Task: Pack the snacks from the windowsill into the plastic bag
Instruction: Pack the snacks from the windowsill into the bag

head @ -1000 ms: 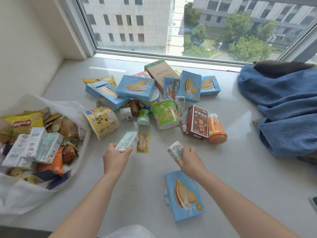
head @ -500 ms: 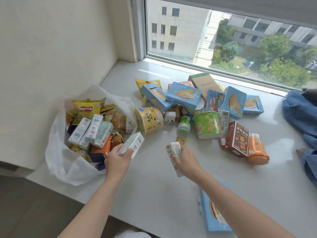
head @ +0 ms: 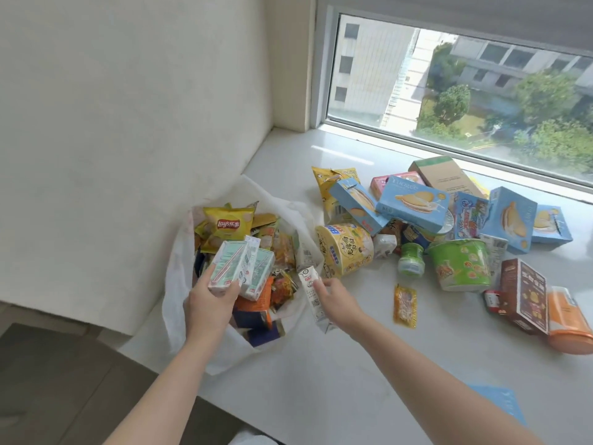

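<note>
Both hands have swung left to the bag (head: 179, 277) at the windowsill's (head: 353, 374) left edge | left hand (head: 210, 301) fingers clamped on mint carton (head: 226, 263) over the bag mouth | right hand (head: 337, 300) fingers pinching white carton (head: 311, 292) at the rim | risk: full, slumped bag spills cartons | cartons small, rigid.
</note>
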